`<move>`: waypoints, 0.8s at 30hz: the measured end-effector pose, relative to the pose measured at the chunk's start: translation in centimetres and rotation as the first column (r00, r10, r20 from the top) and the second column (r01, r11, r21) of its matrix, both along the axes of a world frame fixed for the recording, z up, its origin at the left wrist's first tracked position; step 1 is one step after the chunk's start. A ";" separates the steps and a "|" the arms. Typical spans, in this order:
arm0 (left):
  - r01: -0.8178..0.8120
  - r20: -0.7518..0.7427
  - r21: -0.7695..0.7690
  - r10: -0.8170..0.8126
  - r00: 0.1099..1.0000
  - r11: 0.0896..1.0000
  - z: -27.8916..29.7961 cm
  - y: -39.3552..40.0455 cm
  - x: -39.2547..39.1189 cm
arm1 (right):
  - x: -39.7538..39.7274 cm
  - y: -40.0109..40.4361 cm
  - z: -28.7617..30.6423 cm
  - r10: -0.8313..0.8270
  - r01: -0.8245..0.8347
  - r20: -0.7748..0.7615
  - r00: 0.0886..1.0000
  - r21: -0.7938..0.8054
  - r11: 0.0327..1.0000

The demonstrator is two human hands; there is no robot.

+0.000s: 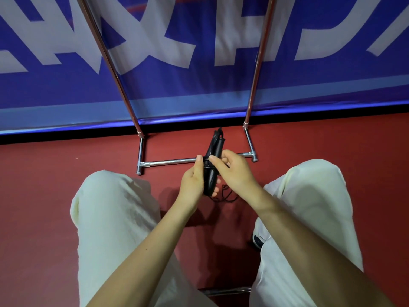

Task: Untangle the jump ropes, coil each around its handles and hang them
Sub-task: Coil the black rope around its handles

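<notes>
Frame centre: left hand grips the black jump-rope handles, fingers curled round the lower part, thumb up along the side. Right hand pinches the rope wrapped about the handles' middle, thumb and fingertips together. Loose black cord lies on the red floor just below the hands. Metal rack base behind; blue banner across the top
</notes>
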State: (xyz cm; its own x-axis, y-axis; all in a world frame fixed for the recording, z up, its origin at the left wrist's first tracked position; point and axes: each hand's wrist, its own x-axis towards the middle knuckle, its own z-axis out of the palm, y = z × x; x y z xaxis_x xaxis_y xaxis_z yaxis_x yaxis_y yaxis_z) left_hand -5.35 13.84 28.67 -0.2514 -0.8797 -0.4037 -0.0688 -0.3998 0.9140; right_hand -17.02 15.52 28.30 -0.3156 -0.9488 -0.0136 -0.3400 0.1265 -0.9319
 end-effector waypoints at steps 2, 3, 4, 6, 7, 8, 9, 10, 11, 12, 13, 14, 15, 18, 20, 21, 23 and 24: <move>-0.007 -0.007 -0.093 0.006 1.000 0.996 0.0 0.0 0.1 | 0.1 -0.1 0.4 0.021 -0.021 0.164 0.986 0.003 1.000; -0.015 -0.016 -0.124 0.013 1.000 0.992 0.1 0.1 0.2 | 0.0 -0.1 0.4 0.033 -0.036 0.245 0.969 0.005 0.999; -0.022 -0.034 -0.141 0.017 0.999 0.990 0.3 0.2 0.1 | 0.0 -0.1 0.4 0.043 -0.049 0.320 0.946 0.010 0.999; -0.035 -0.097 -0.145 0.021 0.995 0.989 0.5 0.5 0.0 | 0.1 0.2 0.7 0.053 -0.063 0.440 0.896 0.009 0.998; -0.040 -0.124 -0.140 0.023 0.992 0.989 0.5 0.7 -0.1 | 0.2 0.4 0.9 0.057 -0.063 0.483 0.874 -0.004 0.998; -0.049 -0.140 -0.130 0.030 0.990 0.990 0.5 0.9 -0.1 | 0.4 0.6 1.1 0.060 -0.057 0.520 0.852 -0.021 0.998; -0.060 -0.144 -0.116 0.043 0.989 0.991 0.5 1.0 -0.1 | 0.6 0.6 0.9 0.054 -0.043 0.529 0.847 -0.034 0.999; -0.070 -0.136 -0.105 0.055 0.989 0.992 0.4 1.0 -0.1 | 0.8 0.6 0.6 0.042 -0.022 0.518 0.854 -0.045 0.999; -0.076 -0.112 -0.099 0.065 0.992 0.992 0.4 1.1 -0.1 | 0.9 0.5 0.1 0.023 0.002 0.470 0.882 -0.053 0.999; -0.083 -0.075 -0.099 0.076 0.994 0.992 0.3 1.0 -0.1 | 1.1 0.4 -0.4 -0.002 0.026 0.392 0.920 -0.056 0.998; -0.092 -0.032 -0.108 0.089 0.995 0.990 0.0 0.9 0.0 | 1.2 0.3 -0.9 -0.021 0.039 0.293 0.956 -0.056 0.998; -0.105 0.007 -0.124 0.107 0.994 0.987 -0.2 0.8 0.0 | 1.3 0.3 -1.2 -0.032 0.044 0.215 0.976 -0.054 0.998; -0.118 0.042 -0.145 0.126 0.991 0.982 -0.4 0.7 0.0 | 1.5 0.3 -1.5 -0.043 0.052 0.164 0.986 -0.053 0.997; -0.091 0.134 -0.221 0.123 0.983 0.971 -1.3 0.9 -0.2 | 1.9 0.5 -1.8 -0.118 0.124 0.074 0.990 -0.090 0.988; -0.042 0.156 -0.228 0.079 0.985 0.973 -1.4 1.5 -0.5 | 2.0 0.7 -2.0 -0.166 0.169 0.031 0.986 -0.124 0.978; -0.030 0.157 -0.226 0.067 0.985 0.974 -1.5 1.7 -0.5 | 2.1 0.7 -2.1 -0.179 0.181 0.031 0.983 -0.130 0.975; -0.025 0.170 -0.227 0.065 0.983 0.974 -1.5 1.9 -0.5 | 2.3 0.7 -2.2 -0.203 0.209 0.058 0.977 -0.134 0.969; -0.021 0.174 -0.231 0.063 0.983 0.973 -1.5 1.9 -0.5 | 2.3 0.7 -2.2 -0.212 0.221 0.078 0.974 -0.135 0.966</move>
